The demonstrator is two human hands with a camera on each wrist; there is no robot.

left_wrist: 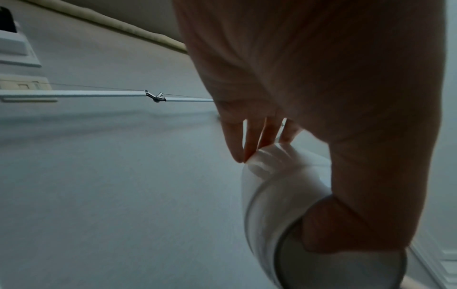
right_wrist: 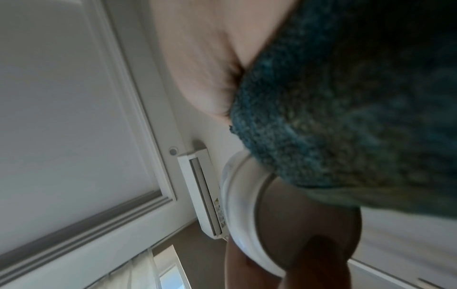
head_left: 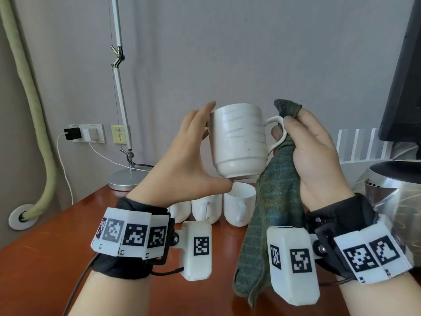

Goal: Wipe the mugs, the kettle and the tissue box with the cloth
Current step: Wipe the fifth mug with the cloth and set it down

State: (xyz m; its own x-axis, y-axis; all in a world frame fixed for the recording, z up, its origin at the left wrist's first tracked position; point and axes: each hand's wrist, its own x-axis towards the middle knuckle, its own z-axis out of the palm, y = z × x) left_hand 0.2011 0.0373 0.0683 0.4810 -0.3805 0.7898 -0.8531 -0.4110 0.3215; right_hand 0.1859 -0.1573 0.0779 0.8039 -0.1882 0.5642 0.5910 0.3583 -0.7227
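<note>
Across the lower half of the head view runs the red-brown table [head_left: 45, 258]; at the right edge sits the shiny steel kettle [head_left: 391, 185], and low at centre stand three plain white mugs [head_left: 239, 206] in a row. No tissue box shows in any view. Above them, at mid-frame, the blue-streaked mug [head_left: 238, 140] is held upright in the air, its handle pointing right. It looks like glazed ceramic: rigid, fairly heavy, slick and breakable, so it is best taken across rim and base or by the handle. The left hand [head_left: 189, 156] clamps it that way, fingers up the far side to the rim and thumb under the foot. The green cloth [head_left: 271, 201], soft and limp, hangs from the right hand [head_left: 319, 151], whose fingers are curled around its bunched top beside the handle. The left wrist view adds the fingertips [left_wrist: 237, 154] at the rim and the thumb across the base; the right wrist view, blurred, shows the cloth [right_wrist: 346, 107] against the mug's lower wall [right_wrist: 237, 195].
</note>
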